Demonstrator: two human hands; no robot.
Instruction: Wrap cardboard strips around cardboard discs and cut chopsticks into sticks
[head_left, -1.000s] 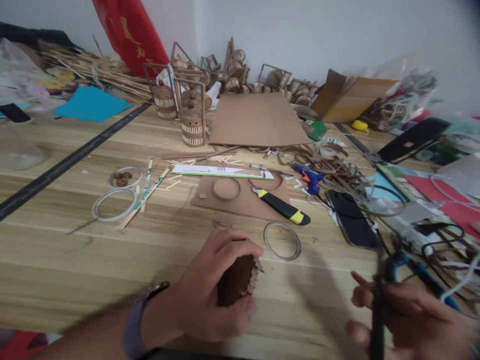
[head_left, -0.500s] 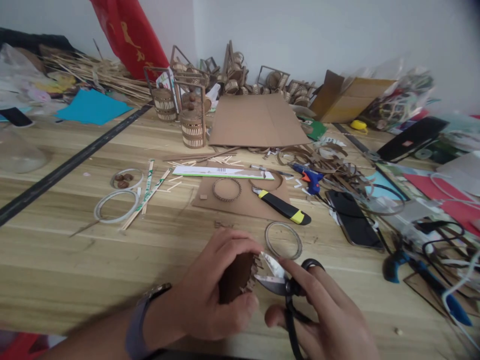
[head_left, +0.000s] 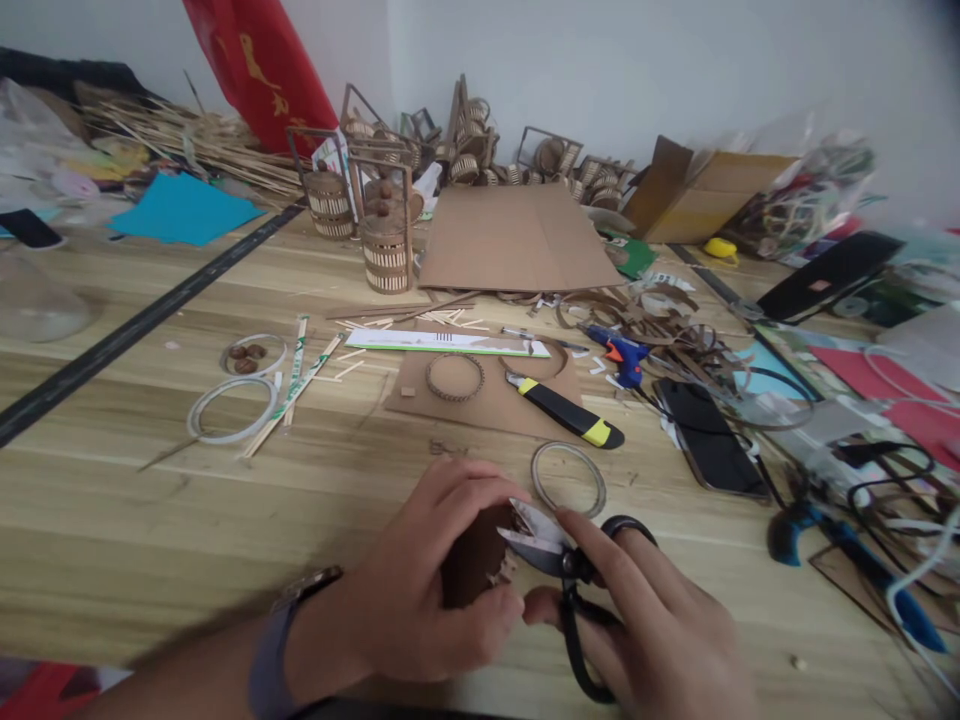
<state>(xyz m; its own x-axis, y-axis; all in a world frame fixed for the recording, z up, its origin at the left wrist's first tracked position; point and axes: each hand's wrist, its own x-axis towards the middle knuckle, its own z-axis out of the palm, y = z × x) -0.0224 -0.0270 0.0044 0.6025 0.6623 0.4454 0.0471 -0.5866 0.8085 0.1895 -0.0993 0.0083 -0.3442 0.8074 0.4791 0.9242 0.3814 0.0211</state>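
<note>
While a pale wall (head_left: 637,80) stands behind the cluttered wooden table (head_left: 187,540), the left hand (head_left: 427,570) grips a brown hollow piece (head_left: 466,562) near the front edge — its outer side is hidden by this hand. The right hand (head_left: 652,620) is wrapped around black-handled scissors (head_left: 571,564), blades spread at the ragged rim — how deep, I cannot tell.

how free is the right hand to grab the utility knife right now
Probably not: the right hand is holding the black-handled scissors. The utility knife looks uncovered, so emptying that hand would likely leave the way free.
</note>
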